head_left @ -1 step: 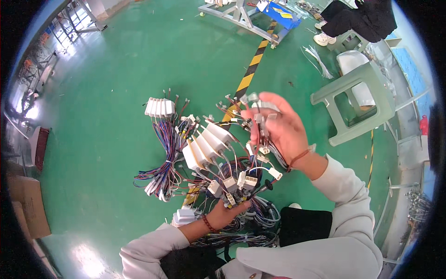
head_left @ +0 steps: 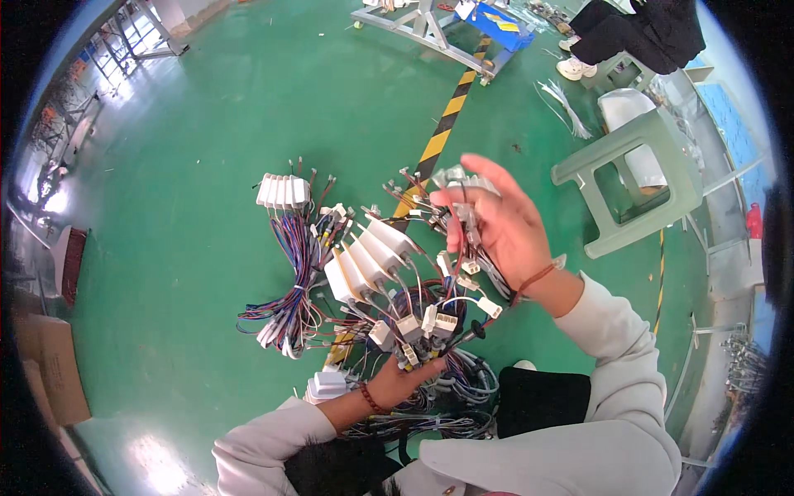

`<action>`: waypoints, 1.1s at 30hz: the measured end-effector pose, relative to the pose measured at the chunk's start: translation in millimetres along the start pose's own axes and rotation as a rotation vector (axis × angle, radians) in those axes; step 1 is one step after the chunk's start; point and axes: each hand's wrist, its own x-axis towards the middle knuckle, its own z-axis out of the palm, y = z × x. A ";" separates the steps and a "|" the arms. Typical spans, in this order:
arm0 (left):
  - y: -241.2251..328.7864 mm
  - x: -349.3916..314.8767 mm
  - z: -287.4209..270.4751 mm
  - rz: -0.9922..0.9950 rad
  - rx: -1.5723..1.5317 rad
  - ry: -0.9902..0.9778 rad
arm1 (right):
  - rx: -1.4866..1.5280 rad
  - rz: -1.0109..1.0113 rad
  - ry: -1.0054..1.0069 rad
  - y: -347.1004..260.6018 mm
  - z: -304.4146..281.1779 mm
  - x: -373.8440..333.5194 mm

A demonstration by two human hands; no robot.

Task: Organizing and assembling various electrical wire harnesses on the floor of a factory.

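My left hand (head_left: 400,383) is closed round a wire harness (head_left: 413,289), below a cluster of white plug connectors (head_left: 407,327). Several flat white plastic housings (head_left: 368,258) fan out from this harness, up and to the left. Beyond it, my right hand (head_left: 509,230) is raised with its fingers curled round a bunch of thin wires tipped with clear connectors (head_left: 468,217). Part of the wires is hidden behind that hand. To the left, a tied harness bundle (head_left: 296,269) with a row of white housings (head_left: 283,191) lies on the green floor.
Coiled grey cables (head_left: 475,376) lie close to my knees. A pale green stool (head_left: 682,182) lies tipped over at the right. A wheeled metal frame (head_left: 430,33) and a seated person (head_left: 633,37) are at the far side. Black-and-yellow tape (head_left: 447,124) crosses the floor; a cardboard box (head_left: 54,364) stands left.
My right hand's fingers have shifted slightly round the clear connectors, which have turned a little. My left hand and the harness in it stay in place.
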 end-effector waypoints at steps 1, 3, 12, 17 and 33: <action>-0.9 -0.2 1.0 -0.034 -0.017 -0.001 | -0.064 -0.031 0.016 -1.3 -1.6 3.4; -3.4 -1.5 1.0 -0.040 -0.018 -0.069 | -0.161 -0.018 0.009 -1.0 -3.8 4.0; -54.5 -20.2 5.1 -0.381 -0.731 -0.084 | -0.235 0.198 -0.027 52.5 -14.1 5.6; -87.8 -24.2 -14.2 -0.344 -0.820 0.071 | -0.180 0.315 -0.099 96.7 -15.8 11.5; 64.6 35.3 -101.9 0.158 0.259 0.403 | -0.153 0.442 -0.198 143.3 -27.1 7.4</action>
